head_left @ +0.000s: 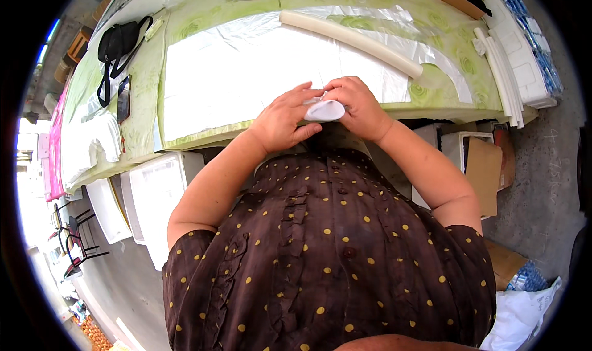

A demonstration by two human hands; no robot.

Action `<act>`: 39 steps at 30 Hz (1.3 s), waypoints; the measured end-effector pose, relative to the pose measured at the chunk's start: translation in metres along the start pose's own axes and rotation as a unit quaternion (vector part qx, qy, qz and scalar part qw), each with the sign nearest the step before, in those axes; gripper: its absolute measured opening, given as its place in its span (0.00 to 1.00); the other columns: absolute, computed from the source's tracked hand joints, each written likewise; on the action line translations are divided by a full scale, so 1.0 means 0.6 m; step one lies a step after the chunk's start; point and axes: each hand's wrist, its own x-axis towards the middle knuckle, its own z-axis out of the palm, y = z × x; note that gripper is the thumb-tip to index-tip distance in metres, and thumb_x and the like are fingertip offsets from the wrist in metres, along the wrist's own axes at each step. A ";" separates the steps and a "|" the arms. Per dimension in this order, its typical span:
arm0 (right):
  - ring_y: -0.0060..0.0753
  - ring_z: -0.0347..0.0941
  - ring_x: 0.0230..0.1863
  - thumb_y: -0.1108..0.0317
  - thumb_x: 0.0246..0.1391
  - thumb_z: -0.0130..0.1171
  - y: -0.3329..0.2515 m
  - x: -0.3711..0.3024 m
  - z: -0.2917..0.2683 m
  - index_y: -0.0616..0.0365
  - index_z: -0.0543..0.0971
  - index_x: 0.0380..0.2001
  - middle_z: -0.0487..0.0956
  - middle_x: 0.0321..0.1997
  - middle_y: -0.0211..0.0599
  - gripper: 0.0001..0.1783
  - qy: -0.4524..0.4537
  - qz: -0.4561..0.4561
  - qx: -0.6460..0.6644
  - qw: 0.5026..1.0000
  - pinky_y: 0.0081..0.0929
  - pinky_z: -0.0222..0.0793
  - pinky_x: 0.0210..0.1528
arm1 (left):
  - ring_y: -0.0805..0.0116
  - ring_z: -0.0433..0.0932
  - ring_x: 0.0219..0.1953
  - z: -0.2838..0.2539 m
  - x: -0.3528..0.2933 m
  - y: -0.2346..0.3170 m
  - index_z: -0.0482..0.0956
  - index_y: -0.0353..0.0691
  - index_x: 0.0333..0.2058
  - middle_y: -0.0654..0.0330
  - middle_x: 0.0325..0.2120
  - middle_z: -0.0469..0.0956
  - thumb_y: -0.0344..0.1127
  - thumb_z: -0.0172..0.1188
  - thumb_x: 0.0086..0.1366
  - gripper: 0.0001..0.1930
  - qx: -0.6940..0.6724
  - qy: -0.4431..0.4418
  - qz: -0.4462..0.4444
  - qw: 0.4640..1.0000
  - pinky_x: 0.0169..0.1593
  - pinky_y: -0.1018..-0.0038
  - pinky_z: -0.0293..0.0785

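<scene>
A small white rolled piece (325, 110) of sheet or film, with its round end toward me, is held between my hands at the table's near edge. My left hand (282, 118) grips its left side, fingers stretched over the top and thumb below. My right hand (359, 109) has its fingers bent and pinched on the roll's right end. Just beyond my hands, a large white sheet (228, 73) lies flat on the table. Across its far part rests a long cream-coloured roll (351, 43). My palms hide part of the small roll.
The table has a green patterned cover (441, 114). A black bag (119, 41) and a phone (124, 98) lie at left, near folded white cloth (92, 144). Long white strips (501, 80) and a white foam box (521, 49) stand at right. White bins (157, 187) sit below.
</scene>
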 end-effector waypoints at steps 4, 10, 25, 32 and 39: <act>0.46 0.75 0.46 0.65 0.56 0.60 -0.020 0.035 -0.012 0.56 0.81 0.38 0.81 0.41 0.40 0.09 0.003 0.109 0.087 0.990 0.40 0.69 0.53 | 0.52 0.73 0.57 0.013 -0.016 0.008 0.76 0.40 0.54 0.57 0.45 0.80 0.39 0.70 0.57 0.26 0.051 0.111 -0.143 0.982 0.63 0.58 0.66; 0.42 0.79 0.35 0.59 0.60 0.58 -0.003 0.089 0.000 0.61 0.82 0.39 0.83 0.33 0.45 0.15 -0.106 0.336 0.134 0.926 0.36 0.73 0.41 | 0.59 0.81 0.38 0.015 -0.007 0.003 0.60 0.37 0.69 0.61 0.29 0.82 0.36 0.66 0.61 0.39 -0.008 0.119 -0.235 0.965 0.59 0.60 0.68; 0.52 0.81 0.47 0.55 0.59 0.55 0.016 0.115 0.036 0.55 0.77 0.52 0.85 0.45 0.47 0.22 -0.087 0.377 -0.034 0.922 0.42 0.76 0.49 | 0.54 0.45 0.77 0.016 0.036 -0.024 0.58 0.48 0.72 0.57 0.74 0.53 0.67 0.52 0.67 0.43 0.240 -0.100 -0.187 0.947 0.74 0.40 0.39; 0.48 0.81 0.41 0.59 0.56 0.59 -0.025 0.073 0.023 0.55 0.73 0.54 0.84 0.38 0.41 0.24 -0.093 0.366 0.025 0.926 0.40 0.75 0.45 | 0.55 0.50 0.76 0.005 0.031 0.001 0.61 0.47 0.71 0.58 0.73 0.56 0.63 0.57 0.65 0.41 0.232 -0.113 -0.178 0.950 0.73 0.39 0.43; 0.31 0.76 0.35 0.68 0.56 0.63 -0.096 -0.008 -0.006 0.61 0.75 0.48 0.79 0.33 0.36 0.18 -0.081 0.301 0.127 0.942 0.31 0.72 0.39 | 0.56 0.64 0.69 0.012 -0.037 0.027 0.69 0.47 0.65 0.58 0.64 0.67 0.30 0.63 0.56 0.35 0.154 -0.050 -0.098 0.982 0.73 0.47 0.53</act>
